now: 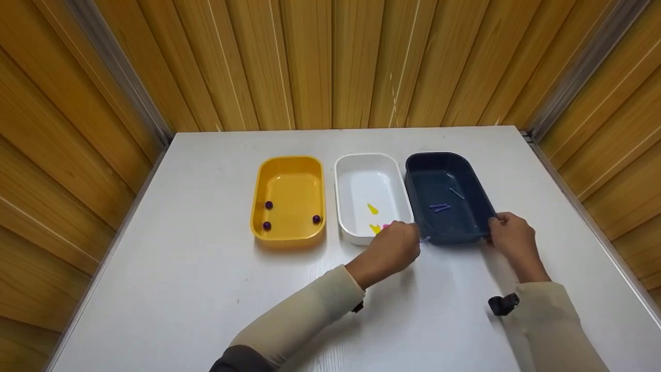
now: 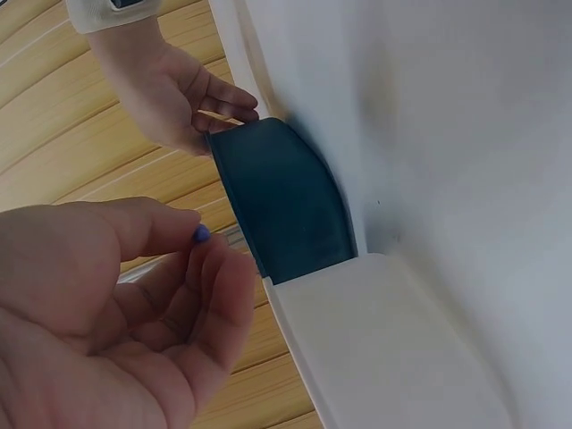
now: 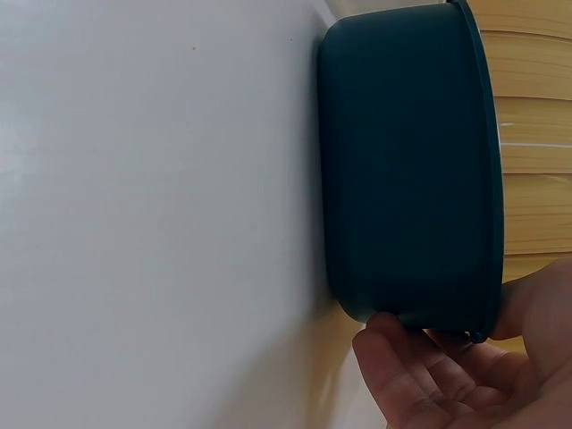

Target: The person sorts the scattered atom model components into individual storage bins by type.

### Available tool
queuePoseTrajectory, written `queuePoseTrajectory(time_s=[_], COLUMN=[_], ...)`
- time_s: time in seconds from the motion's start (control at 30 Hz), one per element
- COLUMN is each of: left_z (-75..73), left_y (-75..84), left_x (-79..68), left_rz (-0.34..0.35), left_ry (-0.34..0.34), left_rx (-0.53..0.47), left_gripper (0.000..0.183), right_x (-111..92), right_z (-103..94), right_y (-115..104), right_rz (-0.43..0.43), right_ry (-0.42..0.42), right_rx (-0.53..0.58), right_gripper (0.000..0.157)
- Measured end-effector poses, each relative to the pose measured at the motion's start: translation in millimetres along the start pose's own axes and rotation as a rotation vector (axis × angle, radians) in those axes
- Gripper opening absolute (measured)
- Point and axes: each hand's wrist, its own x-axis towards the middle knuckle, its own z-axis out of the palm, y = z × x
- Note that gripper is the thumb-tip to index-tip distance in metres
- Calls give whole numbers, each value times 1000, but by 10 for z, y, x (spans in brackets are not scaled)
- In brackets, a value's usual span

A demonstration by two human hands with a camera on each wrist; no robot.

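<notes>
My left hand (image 1: pixel 393 247) is over the near right corner of the white tray (image 1: pixel 352 235), pinching a small purple-blue stick (image 1: pixel 425 239) between thumb and forefinger. Only the stick's blue end (image 2: pixel 202 232) shows in the left wrist view. At the near right corner of the dark blue tray (image 1: pixel 459 237), my right hand (image 1: pixel 514 238) grips the rim, thumb above and fingers against the outer wall. Inside that tray lie three thin purple sticks (image 1: pixel 457 194). The white tray holds yellow pieces (image 1: pixel 373 208) and a pink piece (image 1: pixel 386 226), partly hidden by my left hand.
A yellow tray (image 1: pixel 297 194) with three dark purple balls (image 1: pixel 268 205) stands left of the white tray. All three trays sit side by side on a white table (image 1: pixel 196 248). Wood-patterned walls (image 1: pixel 310 62) enclose the table's back and sides.
</notes>
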Motion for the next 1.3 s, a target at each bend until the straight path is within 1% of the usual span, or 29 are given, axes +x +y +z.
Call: queuePoseTrajectory(time_s=[0.17,0.4,0.67,0.9,1.17,1.3], left_z=[-11,-25,-28,-4,44,40], left_y=[50,72,101,140,173,176], left_x=[56,182,294,388,460,464], left_rz=[-24,-68,-104,-92,-110,-101], left_ry=[1,15,4,56,21,20], left_rx=[-25,-57,-42,-1,-52,-48], left_gripper=[15,14,14,15,18,20], right_x=[1,1,-19,-4,-6,-13], right_z=[-17,-22,-21,-18,1,-2], right_y=[-2,-18,-57,-53,-24,-23], right_rz=[1,2,-8,20,34,37], right_ry=[3,4,16,-5,-3,3], right_rx=[-13,-1,-18,4,13,12], right_gripper=[53,52,50,52,52,51])
